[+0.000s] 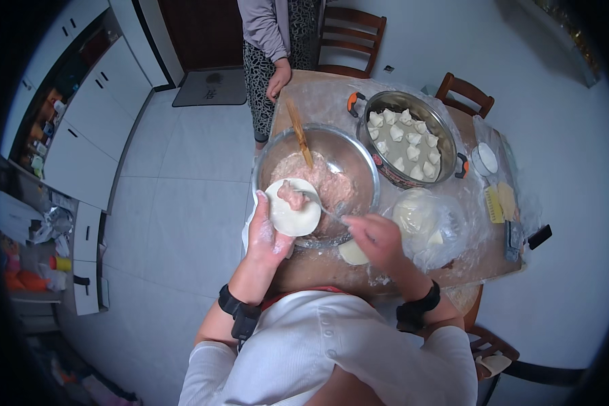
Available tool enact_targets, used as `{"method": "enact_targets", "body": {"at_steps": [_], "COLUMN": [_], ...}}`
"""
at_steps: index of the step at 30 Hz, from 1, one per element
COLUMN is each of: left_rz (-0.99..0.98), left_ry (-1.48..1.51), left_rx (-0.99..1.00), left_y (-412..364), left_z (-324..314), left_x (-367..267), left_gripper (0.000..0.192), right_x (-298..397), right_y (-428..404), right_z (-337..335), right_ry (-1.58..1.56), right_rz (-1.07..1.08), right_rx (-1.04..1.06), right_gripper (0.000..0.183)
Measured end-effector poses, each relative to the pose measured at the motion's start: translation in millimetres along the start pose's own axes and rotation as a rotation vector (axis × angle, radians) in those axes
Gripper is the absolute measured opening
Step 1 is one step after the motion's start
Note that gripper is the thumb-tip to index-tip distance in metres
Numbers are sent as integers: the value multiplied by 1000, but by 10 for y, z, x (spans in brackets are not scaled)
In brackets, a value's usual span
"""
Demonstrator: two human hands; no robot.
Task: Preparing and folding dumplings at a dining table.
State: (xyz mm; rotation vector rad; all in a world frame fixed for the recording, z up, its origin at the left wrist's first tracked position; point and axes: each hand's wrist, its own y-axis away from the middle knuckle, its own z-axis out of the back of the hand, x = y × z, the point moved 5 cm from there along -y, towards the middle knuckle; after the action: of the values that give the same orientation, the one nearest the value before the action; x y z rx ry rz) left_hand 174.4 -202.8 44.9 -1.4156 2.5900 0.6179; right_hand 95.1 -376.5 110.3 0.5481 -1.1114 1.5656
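Observation:
On my left hand lies a round dough wrapper, with a lump of pink minced filling on its upper part. My right hand grips a metal spoon, whose tip touches the filling. Both hands are at the near side of a large steel bowl that holds more minced filling. A wooden stick leans in the bowl. Another piece of dough wrapper lies on the table beside the bowl, left of my right hand.
Right of the bowl, a steel pot with orange-black handles holds several folded dumplings. Plastic-wrapped dough lies nearer. A white bowl and a phone-like black object are at right. Another person's hand rests at the table's far corner.

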Motion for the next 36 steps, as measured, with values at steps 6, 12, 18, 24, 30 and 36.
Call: {"method": "enact_targets", "body": {"at_steps": [6, 12, 18, 24, 30, 36], "left_rz": [-53, -107, -100, -127, -222, -182], "left_ry": [36, 57, 13, -4, -83, -113], "left_rx": [-114, -93, -111, -108, -156, -251], "left_y": [22, -33, -5, 68, 234, 302], "left_z": [-116, 21, 119, 191, 375, 572], "left_x": [-6, -52, -14, -171, -368, -273], "left_gripper": [53, 53, 55, 56, 54, 52], "right_x": [94, 214, 66, 63, -329, -442], "right_y": [158, 27, 15, -98, -38, -5], "right_z": [-153, 24, 13, 206, 64, -188], "right_ry": [472, 84, -140, 231, 294, 270], "right_rz": [409, 38, -320, -101, -81, -8], "right_rx": [95, -14, 19, -59, 209, 325], "right_gripper": [30, 18, 14, 13, 14, 13]}}
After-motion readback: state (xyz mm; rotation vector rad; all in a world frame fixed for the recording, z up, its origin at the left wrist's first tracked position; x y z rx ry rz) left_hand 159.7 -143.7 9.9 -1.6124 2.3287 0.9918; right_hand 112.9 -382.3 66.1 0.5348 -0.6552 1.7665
